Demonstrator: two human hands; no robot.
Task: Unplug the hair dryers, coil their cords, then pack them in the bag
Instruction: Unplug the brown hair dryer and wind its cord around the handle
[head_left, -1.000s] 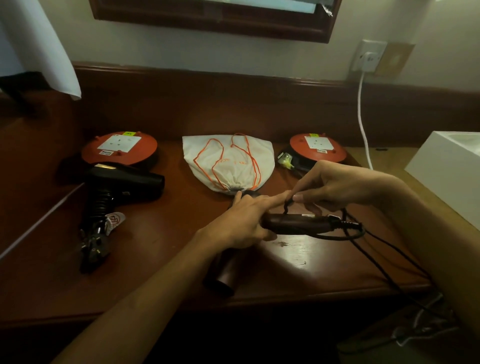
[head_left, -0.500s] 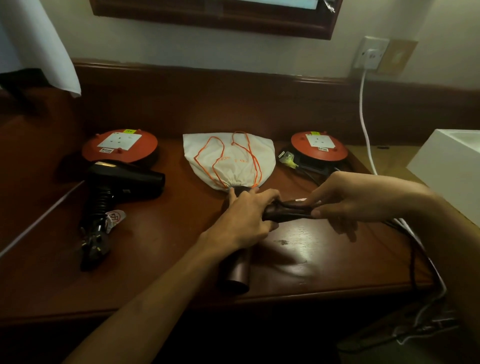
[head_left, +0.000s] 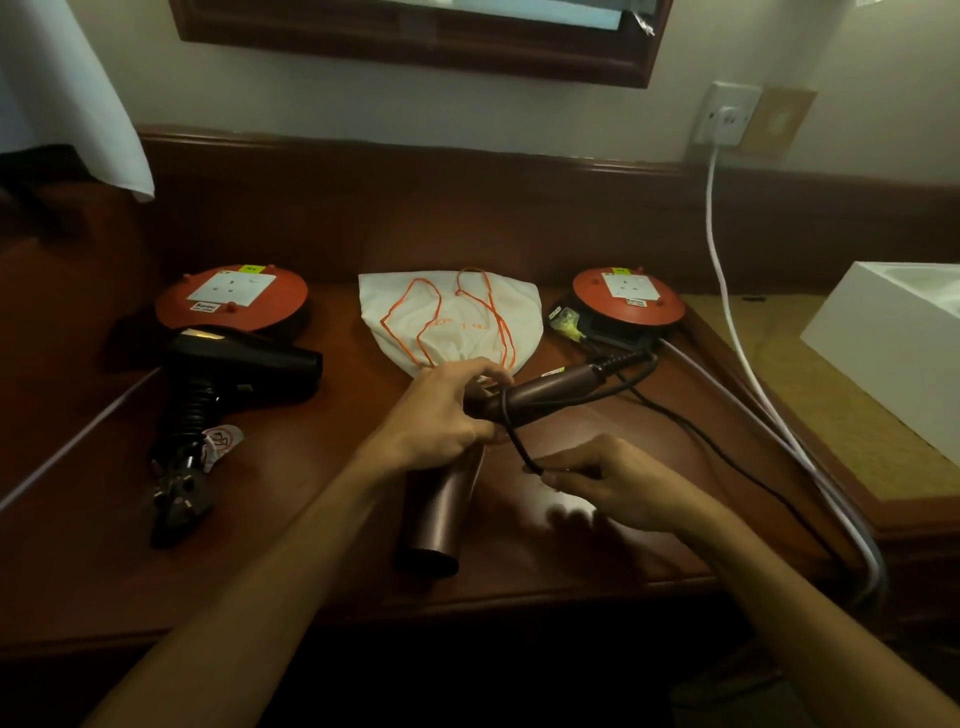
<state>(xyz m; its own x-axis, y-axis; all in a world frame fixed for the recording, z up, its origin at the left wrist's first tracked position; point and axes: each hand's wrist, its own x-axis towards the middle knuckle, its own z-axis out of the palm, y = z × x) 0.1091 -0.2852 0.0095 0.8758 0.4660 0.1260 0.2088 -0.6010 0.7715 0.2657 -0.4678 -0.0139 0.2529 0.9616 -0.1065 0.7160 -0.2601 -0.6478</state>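
Observation:
A brown hair dryer lies mid-table, its barrel pointing toward me and its handle angled up to the right. My left hand grips it where handle meets barrel. My right hand pinches its black cord, which loops around the handle and trails off to the right. A black hair dryer rests at the left with its cord wound on the handle and its plug near the front. A white drawstring bag with orange strings lies flat behind my hands.
Two red round socket reels sit at the back left and back right of the wooden table. A white cable hangs from a wall socket. A white box stands at the right.
My right hand moved from the handle's end down toward me, drawing the cord across the handle. The dryer's handle tilted up to the right. My left hand kept its grip.

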